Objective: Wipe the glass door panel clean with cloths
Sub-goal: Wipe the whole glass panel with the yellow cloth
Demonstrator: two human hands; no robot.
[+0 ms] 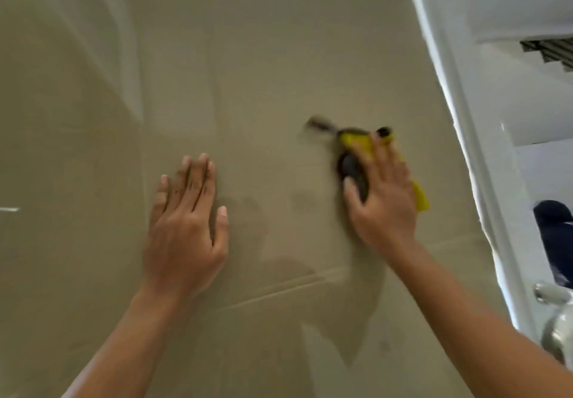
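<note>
The glass door panel (pixel 263 65) fills most of the view, with a tan curtain or backing behind it. My left hand (pixel 186 227) lies flat on the glass at centre left, fingers straight and together. My right hand (pixel 383 196) presses a yellow cloth (pixel 359 141) against the glass at centre right, fingers spread over it. The cloth is blurred; its lower corner (pixel 420 196) pokes out past the hand's right side. A dark patch under the thumb and a dark streak to the upper left of the cloth are too blurred to identify.
The white door frame (pixel 449 103) runs diagonally down the right side of the panel. A metal door handle (pixel 555 314) sits at the lower right edge. Beyond the frame are white walls and a dark blue object (pixel 555 233).
</note>
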